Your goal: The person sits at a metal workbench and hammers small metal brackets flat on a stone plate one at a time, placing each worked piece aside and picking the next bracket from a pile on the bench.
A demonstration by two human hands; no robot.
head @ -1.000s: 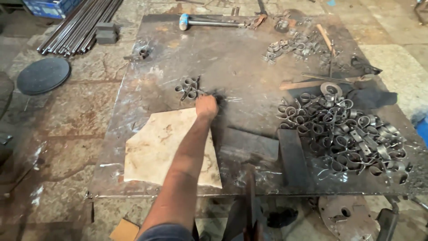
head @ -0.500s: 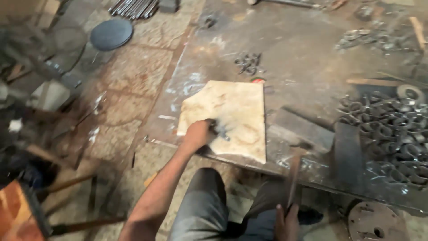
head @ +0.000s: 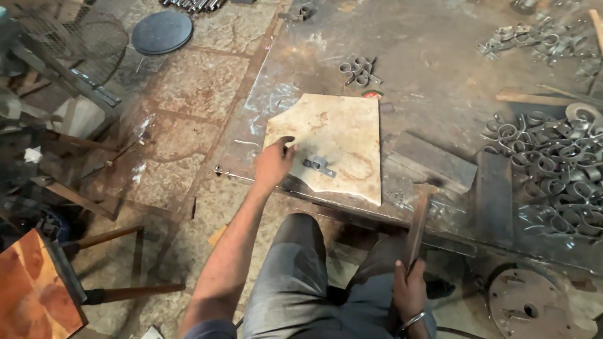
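Beige stone slab (head: 339, 141) carries one bent metal clip (head: 319, 165); left hand (head: 273, 164) open beside it, right hand (head: 409, 290) gripping one hammer handle (head: 417, 227).

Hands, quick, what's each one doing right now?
Left hand: open, fingers resting on the stone slab beside a small metal clip, holding nothing.
Right hand: closed around a hammer handle.
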